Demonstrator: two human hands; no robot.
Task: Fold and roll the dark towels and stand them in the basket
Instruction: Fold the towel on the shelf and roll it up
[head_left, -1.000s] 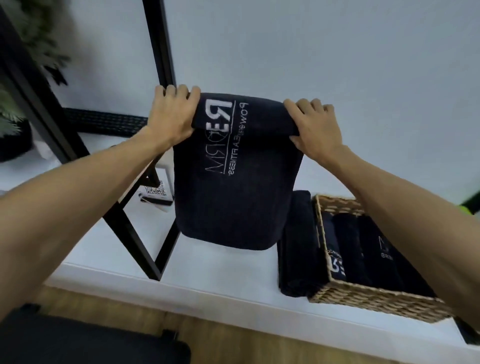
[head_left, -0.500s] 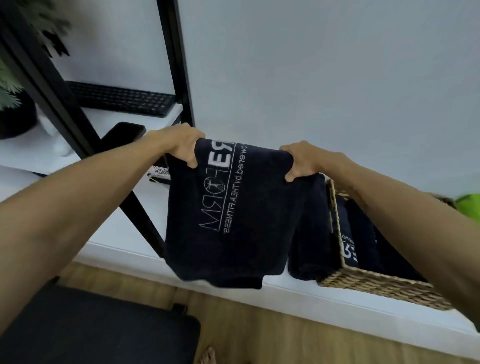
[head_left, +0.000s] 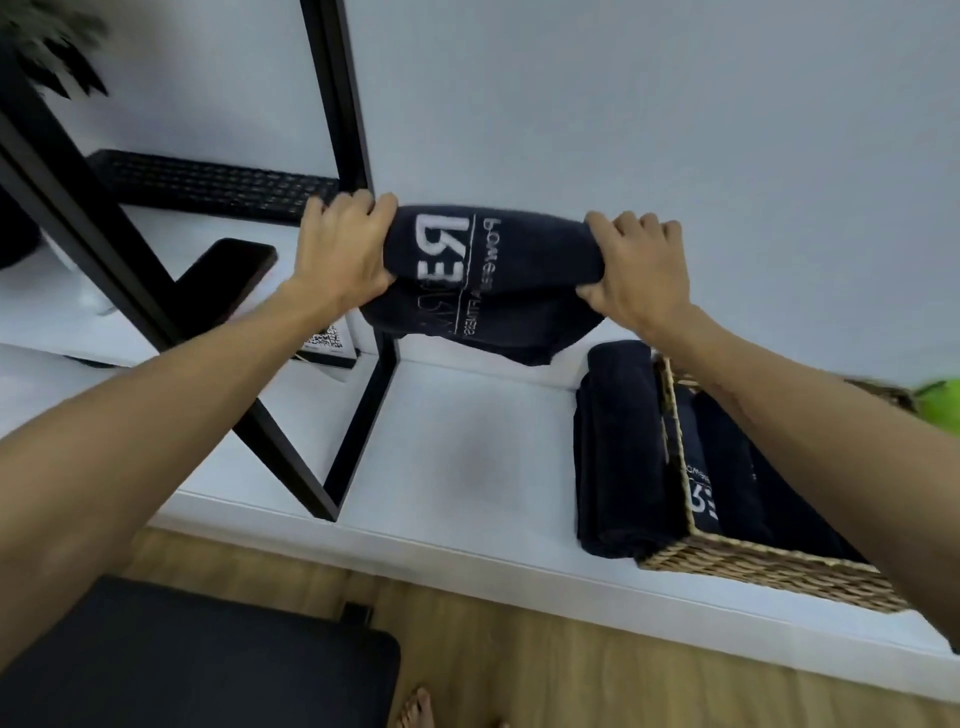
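A dark towel (head_left: 488, 275) with white lettering is held in the air above the white shelf, mostly rolled up, with a short loose flap hanging below. My left hand (head_left: 345, 249) grips its left end and my right hand (head_left: 631, 270) grips its right end. At the right stands a wicker basket (head_left: 753, 564) holding rolled dark towels (head_left: 727, 462). Another dark towel (head_left: 618, 447) lies folded against the basket's left wall on the shelf.
The white shelf (head_left: 467, 457) runs along a pale wall. Black frame bars (head_left: 332, 93) cross at the left, with a black keyboard (head_left: 208, 184), a dark phone (head_left: 228, 280) and a QR-code card (head_left: 324, 343) behind them. A black seat (head_left: 182, 660) sits below; something green (head_left: 937, 405) is at the right edge.
The hanging towel has been rolled up between both hands, so only a short flap still hangs. Both hands have lifted it higher.
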